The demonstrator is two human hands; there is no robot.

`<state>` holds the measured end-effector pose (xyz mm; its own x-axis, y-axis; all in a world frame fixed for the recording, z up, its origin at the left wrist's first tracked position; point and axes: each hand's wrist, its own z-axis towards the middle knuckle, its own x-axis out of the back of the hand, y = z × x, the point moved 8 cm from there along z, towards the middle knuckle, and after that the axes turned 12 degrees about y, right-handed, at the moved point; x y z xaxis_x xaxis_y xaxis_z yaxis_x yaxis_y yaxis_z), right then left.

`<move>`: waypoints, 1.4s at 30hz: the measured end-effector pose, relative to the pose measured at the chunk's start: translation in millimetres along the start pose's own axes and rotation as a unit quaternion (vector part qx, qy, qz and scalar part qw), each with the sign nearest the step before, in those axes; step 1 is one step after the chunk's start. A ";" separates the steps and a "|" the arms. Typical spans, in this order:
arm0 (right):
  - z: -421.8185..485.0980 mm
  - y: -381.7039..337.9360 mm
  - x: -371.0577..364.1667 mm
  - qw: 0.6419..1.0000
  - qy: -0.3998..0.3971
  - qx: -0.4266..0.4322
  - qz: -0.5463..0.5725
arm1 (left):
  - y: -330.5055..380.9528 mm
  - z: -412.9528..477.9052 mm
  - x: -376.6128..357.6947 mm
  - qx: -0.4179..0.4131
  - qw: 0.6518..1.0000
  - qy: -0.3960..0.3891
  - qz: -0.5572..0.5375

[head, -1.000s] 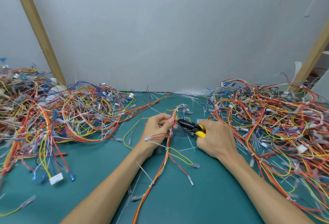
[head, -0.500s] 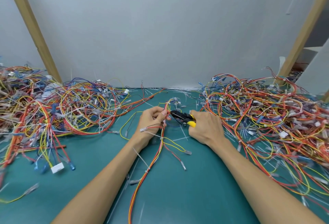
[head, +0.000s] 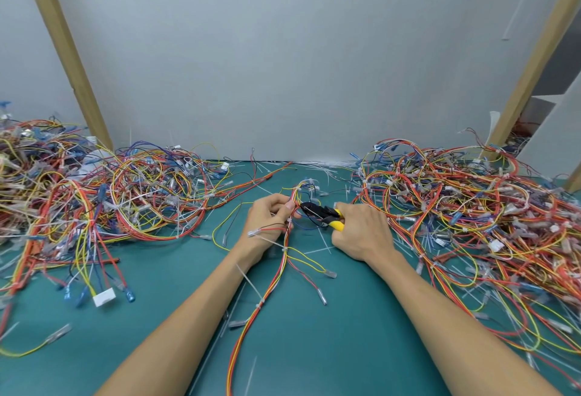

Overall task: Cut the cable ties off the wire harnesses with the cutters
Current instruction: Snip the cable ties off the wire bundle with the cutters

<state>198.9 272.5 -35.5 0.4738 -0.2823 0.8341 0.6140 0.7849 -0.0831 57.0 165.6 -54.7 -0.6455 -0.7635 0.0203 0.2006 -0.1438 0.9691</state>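
the left hand (head: 271, 219) pinches the wire harness (head: 284, 257); the right hand (head: 361, 232) grips the cutters (head: 322, 214), whose nose sits just right of it. a snip looks due: next the blades must straddle only the cable tie (head: 284, 249), not wires.

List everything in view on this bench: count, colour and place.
harness: one, red-orange-yellow, held mid-mat
cutters: one, black and yellow, tips at harness
left pile: one, mixed-colour wires, mat's left
right pile: one, mixed-colour wires, mat's right
loose ties: many, whitish, scattered on mat
mat: one, teal, underneath everything
posts: two, wooden, either side by wall
wall: one, grey, behind
left hand: one, grips harness
right hand: one, grips cutters
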 end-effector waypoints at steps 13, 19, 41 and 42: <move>-0.2 -1.9 1.4 1.000 -0.010 -0.001 0.004 | -0.8 1.0 0.1 0.002 1.000 0.001 -0.007; -1.4 -1.3 2.7 1.000 0.005 0.009 0.017 | -1.7 1.8 -0.3 0.001 1.000 0.000 -0.004; -2.2 -4.7 2.7 0.998 0.032 0.040 0.029 | -0.2 -2.7 -2.8 0.000 1.000 -0.028 -0.014; -2.0 -4.8 2.7 0.998 0.032 0.039 0.030 | 0.0 -3.0 -2.7 0.001 0.999 -0.028 -0.015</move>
<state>198.5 266.8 -34.0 0.5483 -0.2662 0.7928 0.5340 0.8410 -0.0869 60.9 165.8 -55.5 -0.6916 -0.7222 0.0042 0.1786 -0.1653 0.9699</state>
